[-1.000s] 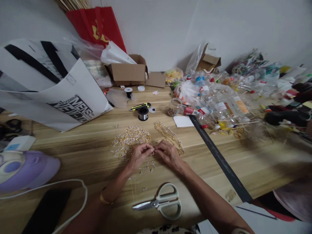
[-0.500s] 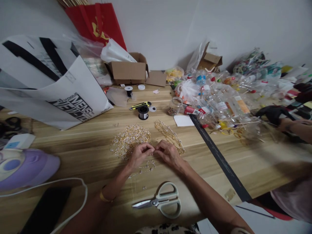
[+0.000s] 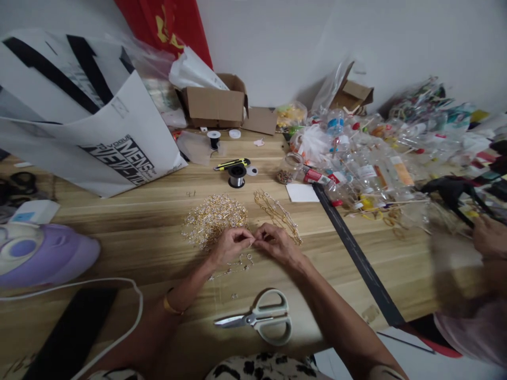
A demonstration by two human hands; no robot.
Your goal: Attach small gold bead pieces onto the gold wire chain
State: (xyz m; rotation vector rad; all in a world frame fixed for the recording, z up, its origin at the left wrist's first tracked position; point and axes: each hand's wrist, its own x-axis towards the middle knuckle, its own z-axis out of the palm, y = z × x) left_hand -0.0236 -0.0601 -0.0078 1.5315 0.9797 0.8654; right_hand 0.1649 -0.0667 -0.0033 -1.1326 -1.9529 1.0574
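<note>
My left hand (image 3: pixel 232 244) and my right hand (image 3: pixel 276 243) meet fingertip to fingertip over the wooden table, both pinched closed. Whatever lies between the fingertips is too small to name. Just below them a thin beaded chain (image 3: pixel 233 270) lies on the wood. Behind my left hand is a heap of gold and clear beaded chains (image 3: pixel 216 216). Several gold chains (image 3: pixel 279 211) are laid out beyond my right hand. Scissors (image 3: pixel 257 318) with pale handles rest near my body, blades pointing left.
Wire spools (image 3: pixel 236 177) and a yellow utility knife (image 3: pixel 232 164) lie farther back. A jar of beads (image 3: pixel 289 168) stands beside plastic bottles (image 3: pixel 364 158). A black strip (image 3: pixel 356 253) crosses the table. Another person's hand (image 3: pixel 489 235) is at right. A large paper bag (image 3: pixel 91 132) stands left.
The camera view has tilted slightly, shifting everything a little. My hands stay pinched together over the same place. At right, the other person's hand has moved nearer the table's front.
</note>
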